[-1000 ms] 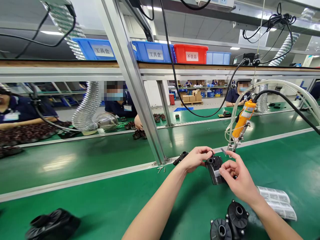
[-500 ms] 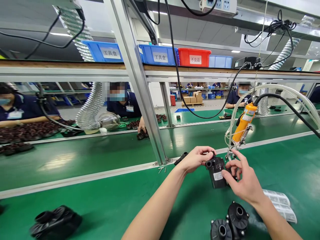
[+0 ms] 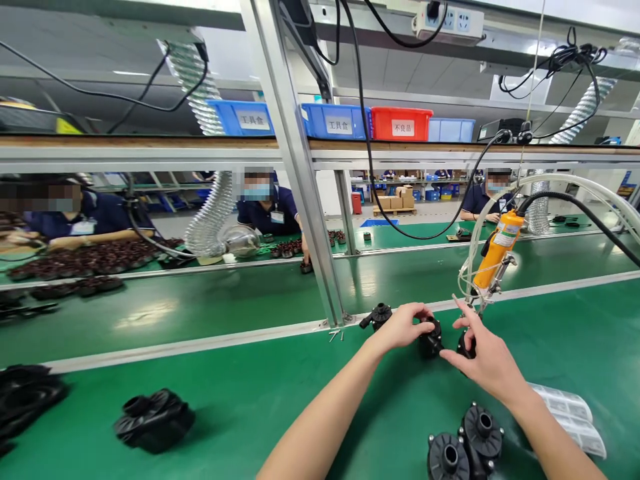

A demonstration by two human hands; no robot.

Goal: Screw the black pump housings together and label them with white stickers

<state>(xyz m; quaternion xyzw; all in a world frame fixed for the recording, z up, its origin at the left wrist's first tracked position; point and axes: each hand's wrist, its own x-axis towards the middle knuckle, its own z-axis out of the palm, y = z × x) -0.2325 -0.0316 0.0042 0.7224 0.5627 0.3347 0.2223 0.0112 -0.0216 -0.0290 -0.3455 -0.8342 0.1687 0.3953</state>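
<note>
My left hand [image 3: 407, 327] is closed on a small black pump [image 3: 431, 341], thumb and fingers gripping its upper edge. The pump's round end faces up toward me. My right hand [image 3: 483, 357] is just right of it, fingers spread and index finger raised, with its thumb tip close beside the pump. Whether that thumb touches it I cannot tell. Partly hidden behind the right fingers is another black part [image 3: 466, 345], under the tip of a yellow electric screwdriver [image 3: 495, 250] that hangs there. A further black pump [image 3: 379, 316] stands beyond my left wrist.
Two black pumps [image 3: 465, 440] stand at the front, beside white label sheets [image 3: 570, 413]. A black part [image 3: 154, 419] lies at left. Loose screws [image 3: 336, 335] lie by the metal post [image 3: 300, 167]. Co-workers sit across the green conveyor [image 3: 225, 300]; bins [image 3: 401, 125] line the shelf.
The pump in my left hand has been turned: its labelled side faced me before, its round end now. My right thumb has come off the label. The view has shifted left.
</note>
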